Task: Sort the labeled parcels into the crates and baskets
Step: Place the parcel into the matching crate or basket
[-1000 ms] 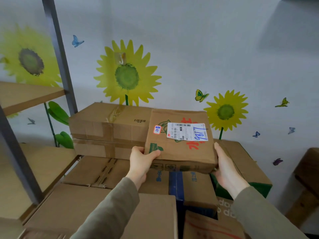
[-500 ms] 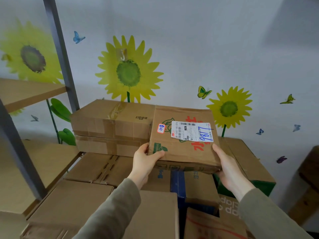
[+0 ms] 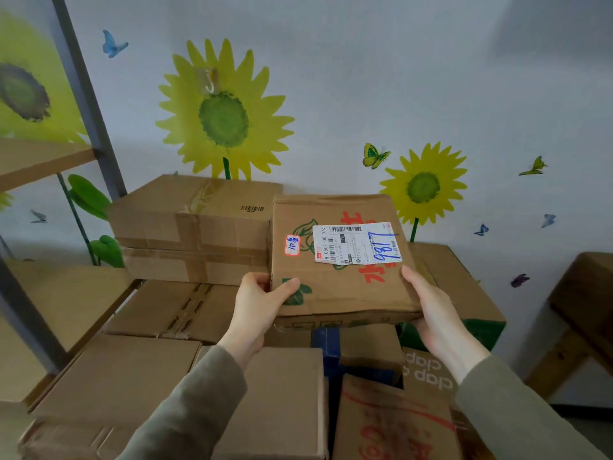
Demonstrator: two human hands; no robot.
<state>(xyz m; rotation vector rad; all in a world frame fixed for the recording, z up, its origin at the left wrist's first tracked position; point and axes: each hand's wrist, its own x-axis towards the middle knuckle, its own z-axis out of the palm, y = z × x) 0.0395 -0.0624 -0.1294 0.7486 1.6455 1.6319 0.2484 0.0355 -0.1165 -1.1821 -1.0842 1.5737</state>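
I hold a flat brown cardboard parcel [image 3: 335, 287] in the air above a pile of boxes. It carries a white shipping label [image 3: 356, 243] with blue handwritten digits and a small red-edged sticker. My left hand [image 3: 257, 303] grips its near left corner, thumb on top. My right hand [image 3: 434, 310] grips the near right corner, fingers under the parcel. Its top face tilts toward me. No crate or basket is in view.
A taped cardboard box [image 3: 195, 227] sits just left of the parcel. More cardboard boxes [image 3: 132, 383] fill the space below. A metal shelf unit [image 3: 86, 104] stands at the left. A green-sided box [image 3: 474, 313] and a wooden bench [image 3: 583, 303] stand at the right.
The parcel has come up and tilted more toward me in both hands, so its label faces me more squarely. My grip on both corners is unchanged.
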